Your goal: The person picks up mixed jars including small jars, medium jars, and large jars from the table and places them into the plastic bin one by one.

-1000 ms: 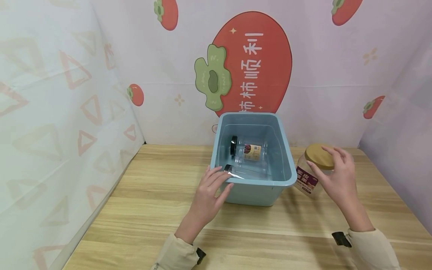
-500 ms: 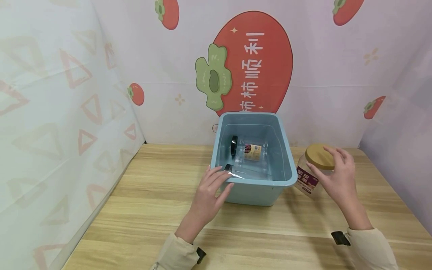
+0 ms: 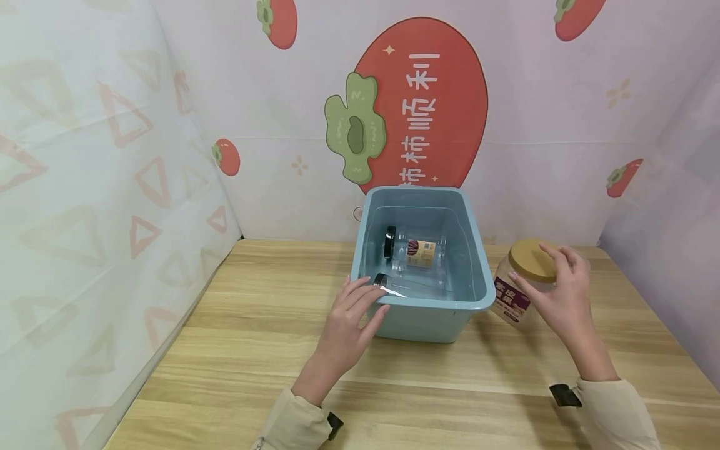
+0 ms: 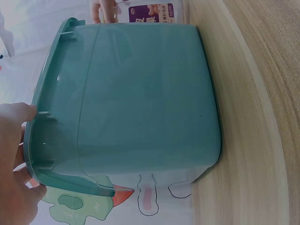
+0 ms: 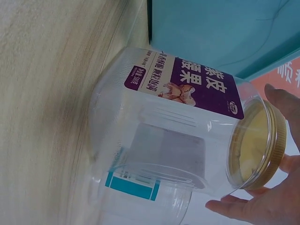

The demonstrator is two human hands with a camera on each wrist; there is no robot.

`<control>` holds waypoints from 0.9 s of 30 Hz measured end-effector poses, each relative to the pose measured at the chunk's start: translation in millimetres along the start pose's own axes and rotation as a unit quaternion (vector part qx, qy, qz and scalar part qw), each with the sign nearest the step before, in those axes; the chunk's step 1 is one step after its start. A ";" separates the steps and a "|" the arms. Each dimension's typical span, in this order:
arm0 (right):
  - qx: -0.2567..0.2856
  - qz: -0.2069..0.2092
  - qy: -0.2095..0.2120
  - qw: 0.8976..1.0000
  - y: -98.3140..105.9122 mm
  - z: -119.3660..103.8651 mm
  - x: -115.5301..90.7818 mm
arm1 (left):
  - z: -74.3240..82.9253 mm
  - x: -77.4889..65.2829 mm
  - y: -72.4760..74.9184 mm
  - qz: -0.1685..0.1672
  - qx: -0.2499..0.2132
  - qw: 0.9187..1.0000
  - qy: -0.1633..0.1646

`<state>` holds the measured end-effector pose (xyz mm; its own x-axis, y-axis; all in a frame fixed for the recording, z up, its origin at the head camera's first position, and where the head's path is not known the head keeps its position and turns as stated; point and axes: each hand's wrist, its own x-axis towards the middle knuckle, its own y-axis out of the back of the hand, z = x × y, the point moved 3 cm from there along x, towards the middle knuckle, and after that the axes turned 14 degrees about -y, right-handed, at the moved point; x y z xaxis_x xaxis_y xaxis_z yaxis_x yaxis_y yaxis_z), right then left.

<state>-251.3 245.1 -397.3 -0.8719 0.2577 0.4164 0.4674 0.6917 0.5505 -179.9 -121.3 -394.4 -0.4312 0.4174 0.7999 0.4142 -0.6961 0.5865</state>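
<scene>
At the near left corner of the blue plastic bin (image 3: 422, 322), my left hand (image 3: 345, 325) holds the rim, fingers over the edge. The left wrist view shows the thumb (image 4: 21, 112) against the rim's outer side. To the right of the bin stands a clear plastic jar (image 5: 187, 122) with a purple label and a gold screw lid (image 3: 533, 260). My right hand (image 3: 565, 300) grips that lid, thumb on the near side and fingers across the far side. The jar stands upright on the table and looks see-through and empty.
Inside the bin lie a clear jar with a black lid (image 3: 389, 242) and a second black-capped clear container (image 3: 419, 289) near the front wall. Another clear container with a teal-edged label (image 5: 133, 185) stands beside the gold-lidded jar. A patterned cloth (image 3: 281, 200) hangs behind the wooden table (image 3: 253, 350).
</scene>
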 end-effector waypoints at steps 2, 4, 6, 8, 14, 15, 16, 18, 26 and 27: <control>0.002 -0.006 -0.007 1.000 -0.2 0.4 -0.1 | -0.1 0.0 -0.1 0.000 0.000 1.000 0.000; 0.004 -0.010 -0.014 1.000 -0.3 1.1 -0.1 | -0.2 0.0 -0.3 -0.001 -0.001 1.000 0.001; 0.005 -0.013 -0.019 1.000 -0.4 2.0 0.0 | -0.4 -0.1 -0.4 -0.001 -0.001 1.000 0.002; 0.007 -0.015 -0.021 1.000 -0.6 3.2 0.3 | -0.4 -0.2 -0.3 -0.001 -0.002 1.000 0.002; 0.010 -0.023 -0.018 1.000 -1.3 7.6 2.3 | 0.0 0.0 0.5 0.000 -0.001 1.000 -0.001; 0.008 -0.025 -0.017 1.000 -1.4 8.3 2.8 | -0.1 0.0 0.5 0.000 -0.001 1.000 -0.001; 0.007 -0.026 -0.017 0.999 -1.4 9.0 3.2 | -0.1 0.0 0.6 0.000 -0.001 1.000 -0.001; 0.005 -0.028 -0.017 0.999 -1.6 10.4 4.2 | -0.2 -0.1 0.8 0.001 0.000 1.000 -0.002; 0.001 -0.040 -0.020 0.999 -2.1 13.7 5.7 | -0.6 0.1 0.8 0.000 -0.002 1.000 -0.005; 0.001 -0.043 -0.020 0.999 -2.2 13.7 5.7 | -0.7 0.1 0.9 0.000 -0.002 1.000 -0.005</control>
<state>-259.3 254.3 -406.0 -0.9137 0.2243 0.3389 0.3908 0.7138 0.5812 -180.1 -122.2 -393.9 -0.4240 0.4229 0.8009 0.4105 -0.6985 0.5862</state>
